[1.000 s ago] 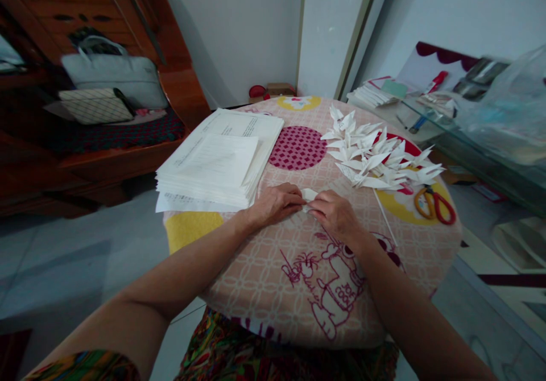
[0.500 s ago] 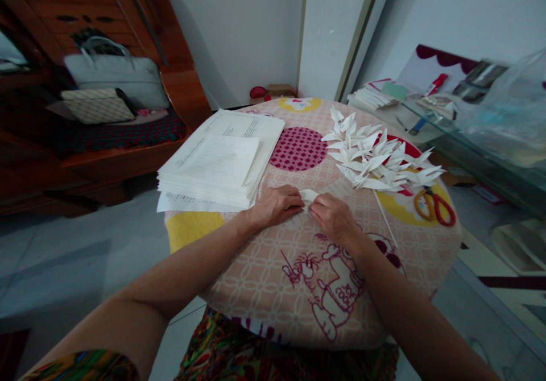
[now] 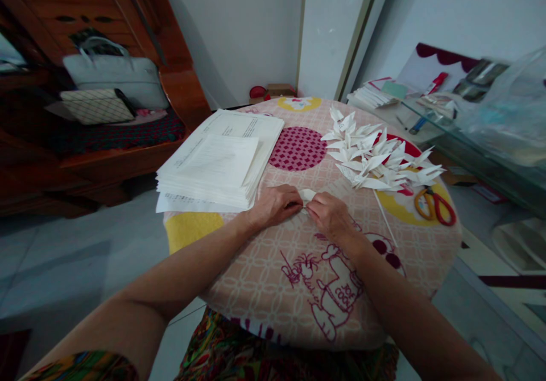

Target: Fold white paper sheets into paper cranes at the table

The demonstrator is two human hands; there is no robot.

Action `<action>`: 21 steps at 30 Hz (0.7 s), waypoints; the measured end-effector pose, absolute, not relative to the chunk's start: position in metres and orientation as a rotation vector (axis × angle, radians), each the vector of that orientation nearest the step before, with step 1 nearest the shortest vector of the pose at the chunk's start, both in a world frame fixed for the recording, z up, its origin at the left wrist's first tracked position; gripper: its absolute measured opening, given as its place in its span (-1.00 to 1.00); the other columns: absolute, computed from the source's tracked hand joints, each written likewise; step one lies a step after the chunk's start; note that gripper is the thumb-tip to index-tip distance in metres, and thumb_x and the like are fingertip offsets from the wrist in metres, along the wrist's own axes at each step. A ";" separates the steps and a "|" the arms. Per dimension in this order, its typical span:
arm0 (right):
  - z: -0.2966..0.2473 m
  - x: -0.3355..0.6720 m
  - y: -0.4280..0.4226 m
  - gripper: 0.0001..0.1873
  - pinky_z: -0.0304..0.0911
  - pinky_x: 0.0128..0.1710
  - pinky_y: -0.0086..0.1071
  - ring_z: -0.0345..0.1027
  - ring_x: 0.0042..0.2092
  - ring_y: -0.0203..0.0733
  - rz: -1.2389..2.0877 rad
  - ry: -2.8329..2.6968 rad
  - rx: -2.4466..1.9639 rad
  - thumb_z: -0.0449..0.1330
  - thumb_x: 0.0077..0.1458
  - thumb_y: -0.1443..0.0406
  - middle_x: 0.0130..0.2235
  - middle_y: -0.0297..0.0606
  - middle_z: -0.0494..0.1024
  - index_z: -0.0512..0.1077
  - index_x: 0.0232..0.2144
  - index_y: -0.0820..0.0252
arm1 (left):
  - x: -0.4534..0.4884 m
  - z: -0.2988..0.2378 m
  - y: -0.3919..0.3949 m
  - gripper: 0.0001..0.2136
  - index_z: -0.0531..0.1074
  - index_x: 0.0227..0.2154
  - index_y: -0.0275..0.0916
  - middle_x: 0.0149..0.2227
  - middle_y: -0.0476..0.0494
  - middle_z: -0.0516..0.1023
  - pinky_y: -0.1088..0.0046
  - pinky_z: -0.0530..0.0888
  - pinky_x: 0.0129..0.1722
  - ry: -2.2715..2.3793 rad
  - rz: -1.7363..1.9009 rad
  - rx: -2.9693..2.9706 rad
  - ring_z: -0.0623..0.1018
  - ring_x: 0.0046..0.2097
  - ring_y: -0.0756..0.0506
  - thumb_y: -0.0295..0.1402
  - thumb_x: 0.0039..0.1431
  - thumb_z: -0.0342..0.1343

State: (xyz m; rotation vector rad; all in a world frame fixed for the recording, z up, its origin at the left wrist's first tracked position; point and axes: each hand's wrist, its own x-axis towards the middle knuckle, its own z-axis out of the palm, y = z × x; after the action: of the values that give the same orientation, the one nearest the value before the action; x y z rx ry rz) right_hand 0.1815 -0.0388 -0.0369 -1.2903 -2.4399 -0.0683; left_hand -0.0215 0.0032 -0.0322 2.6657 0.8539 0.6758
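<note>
Fingers [image 3: 294, 202]: were pinched on a small white paper [image 3: 307, 194], those of the left hand [image 3: 277, 205] on one side and those of the right hand [image 3: 330, 215] on the other, the two sets close together.
Paper in hand: sat between the fingertips, over the middle of the cloth-covered desk [image 3: 260, 278]; a pale upper edge showed, but the fingers hid most of its form.
Just changed: very little; compared with a second earlier, the right fingers had shifted slightly and a bit less of the paper showed. This suggested small, careful handwork, with the piece not yet finished.
Paper stack [image 3: 267, 131]: lay beyond the left hand, printed sheets piled thick, with smaller sheets [image 3: 222, 162] on top; it had not moved.
Folded pieces [image 3: 375, 162]: lay heaped beyond the right hand, white and sharply pointed, also unchanged.
Thin white stick [image 3: 385, 219]: rested just beside that heap, on the near side.
Scissors [image 3: 435, 200]: lay near the desk's right edge, with one yellow and one red handle.
Past the desk: a grey handbag [image 3: 123, 77] sat on a wooden seat to the left; a clear plastic bag [image 3: 507, 114] stood to the right.
</note>
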 end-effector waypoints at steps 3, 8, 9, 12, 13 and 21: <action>-0.040 0.179 -0.036 -0.71 0.07 -0.36 -0.34 0.24 -0.35 -0.19 -0.088 -2.440 -1.267 0.13 0.22 0.41 -0.47 -0.22 0.45 0.49 -0.54 0.21 | -0.019 -0.032 0.003 -0.84 0.52 -0.33 -0.26 -0.32 -0.13 0.55 0.45 0.37 -0.24 0.862 0.652 2.702 0.52 -0.22 -0.07 -0.37 0.29 0.07; -0.042 0.181 -0.036 -0.68 0.09 -0.33 -0.35 0.25 -0.33 -0.18 -0.006 -2.384 -1.245 0.10 0.21 0.44 -0.45 -0.22 0.44 0.48 -0.56 0.20 | -0.020 -0.028 0.000 -0.84 0.51 -0.34 -0.28 -0.32 -0.15 0.55 0.45 0.37 -0.27 0.879 0.627 2.732 0.51 -0.24 -0.07 -0.40 0.29 0.04; -0.042 0.182 -0.037 -0.69 0.11 -0.31 -0.35 0.26 -0.31 -0.18 0.030 -2.368 -1.247 0.10 0.21 0.44 -0.44 -0.22 0.44 0.48 -0.55 0.19 | -0.020 -0.028 0.000 -0.85 0.51 -0.33 -0.28 -0.31 -0.16 0.55 0.45 0.38 -0.26 0.868 0.633 2.713 0.51 -0.24 -0.07 -0.40 0.28 0.04; -0.040 0.183 -0.038 -0.70 0.13 -0.29 -0.35 0.27 -0.30 -0.17 0.120 -2.321 -1.271 0.11 0.19 0.45 -0.43 -0.22 0.44 0.49 -0.54 0.19 | -0.022 -0.028 0.000 -0.87 0.51 -0.33 -0.28 -0.29 -0.16 0.55 0.44 0.41 -0.21 0.844 0.657 2.650 0.52 -0.21 -0.08 -0.42 0.26 0.07; -0.040 0.184 -0.038 -0.71 0.14 -0.29 -0.34 0.27 -0.30 -0.16 0.144 -2.302 -1.280 0.11 0.18 0.45 -0.44 -0.22 0.44 0.49 -0.55 0.19 | -0.023 -0.028 0.000 -0.88 0.51 -0.33 -0.29 -0.29 -0.16 0.55 0.43 0.41 -0.20 0.853 0.665 2.632 0.52 -0.21 -0.08 -0.44 0.25 0.07; -0.035 0.192 -0.035 -0.81 0.22 -0.27 -0.36 0.37 -0.31 -0.19 0.482 -2.066 -1.276 0.20 0.11 0.43 -0.40 -0.25 0.50 0.55 -0.50 0.19 | -0.022 -0.031 0.003 -0.92 0.51 -0.40 -0.29 -0.29 -0.14 0.55 0.42 0.43 -0.18 0.932 0.741 2.411 0.53 -0.23 -0.06 -0.47 0.18 0.13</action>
State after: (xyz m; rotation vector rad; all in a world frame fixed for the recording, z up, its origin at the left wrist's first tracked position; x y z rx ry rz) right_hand 0.1923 -0.0354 -0.0346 -1.2764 -2.0660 0.4821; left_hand -0.0216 0.0031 -0.0311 2.4114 0.9319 0.7414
